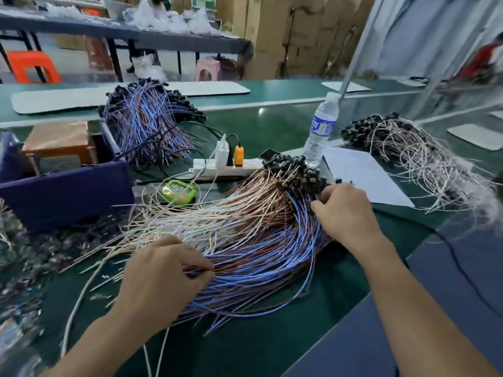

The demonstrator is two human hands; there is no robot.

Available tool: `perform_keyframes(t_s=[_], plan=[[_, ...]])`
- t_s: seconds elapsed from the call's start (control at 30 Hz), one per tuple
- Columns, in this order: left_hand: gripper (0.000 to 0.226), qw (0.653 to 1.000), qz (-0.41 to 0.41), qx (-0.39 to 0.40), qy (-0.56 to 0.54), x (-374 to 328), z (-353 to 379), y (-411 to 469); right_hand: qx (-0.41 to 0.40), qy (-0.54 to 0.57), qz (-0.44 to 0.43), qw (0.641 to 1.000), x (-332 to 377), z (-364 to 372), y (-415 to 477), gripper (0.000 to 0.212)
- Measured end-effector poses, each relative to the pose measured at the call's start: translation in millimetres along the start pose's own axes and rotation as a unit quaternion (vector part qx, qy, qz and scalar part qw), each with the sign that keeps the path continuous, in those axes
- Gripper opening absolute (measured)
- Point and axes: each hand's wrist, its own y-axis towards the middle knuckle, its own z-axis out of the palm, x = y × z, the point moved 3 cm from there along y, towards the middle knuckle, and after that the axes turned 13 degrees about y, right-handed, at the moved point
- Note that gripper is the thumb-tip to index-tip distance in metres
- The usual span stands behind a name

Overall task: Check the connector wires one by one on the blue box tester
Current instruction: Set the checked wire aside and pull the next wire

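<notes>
A big fan-shaped bundle of connector wires point(253, 235), blue, brown and white with black connectors at the far end, lies on the green table in front of me. My left hand point(160, 276) pinches a few blue and brown wires near the bundle's loose ends. At the bundle's upper right my right hand point(345, 210) curls its fingers round wires just below the black connectors. The dark blue box tester point(65, 191) stands at the left, open on top with a brown block inside.
A second wire bundle point(147, 118) lies behind the box, a third bundle point(419, 159) at the right. A power strip point(217, 170) with plugs, a green timer point(178, 190), a water bottle point(321, 129) and a paper sheet point(364, 175) sit mid-table. Loose scraps lie at the left.
</notes>
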Motion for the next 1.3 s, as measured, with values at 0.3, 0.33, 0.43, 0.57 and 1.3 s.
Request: perform_keyframes(t_s=[0.3, 0.33, 0.43, 0.57, 1.3], plan=[[0.011, 0.985, -0.094, -0.02, -0.146, 24, 2, 7, -0.125, 0.066, -0.059, 0.988, 21, 17, -35, 0.014], [0.003, 0.98, -0.111, -0.023, -0.164, 27, -1, 9, -0.108, 0.086, -0.072, 0.988, 30, 23, -41, 0.015], [0.028, 0.968, -0.143, -0.029, -0.203, 34, -9, 13, -0.028, 0.132, -0.115, 0.984, 65, 52, -59, 0.014], [0.01, 0.959, -0.17, -0.064, -0.216, 49, -23, 13, 0.064, 0.193, -0.186, 0.961, 124, 98, -85, 0.009], [0.037, 0.811, -0.502, -0.246, 0.175, 237, -107, -154, 0.435, 0.119, -0.313, 0.836, 385, 255, -188, 0.022]])
